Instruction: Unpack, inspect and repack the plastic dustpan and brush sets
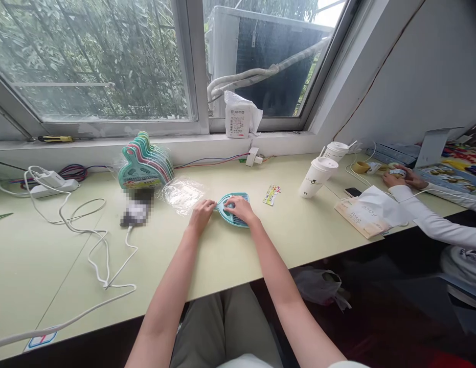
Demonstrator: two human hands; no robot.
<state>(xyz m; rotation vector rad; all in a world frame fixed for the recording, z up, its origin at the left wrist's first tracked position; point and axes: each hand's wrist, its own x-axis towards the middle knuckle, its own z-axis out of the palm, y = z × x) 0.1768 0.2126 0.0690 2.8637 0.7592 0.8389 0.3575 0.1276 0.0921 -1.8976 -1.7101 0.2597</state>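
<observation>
A small teal dustpan (pixel 243 220), which seems to have a brush nested in it, lies flat on the table in front of me. My left hand (pixel 202 213) is closed on the end of its handle. From the right, my right hand (pixel 240 207) reaches over the middle, with bent fingers pressed on the teal piece; the fingertips are partly hidden. Just right of it lies a small printed card (pixel 271 194). Crumpled clear plastic wrap (pixel 182 194) is left of my hands. Behind that stands a row of similar dustpans (pixel 143 166), teal and pink, in clear bags.
White cables (pixel 94 232) and a power strip (pixel 55 187) spread over the left side. Two lidded white cups (pixel 318 176), a tissue pack (pixel 370 210) and a phone (pixel 353 192) are on the right. Beyond, a co-worker's hands (pixel 404 176) handle a roll of tape.
</observation>
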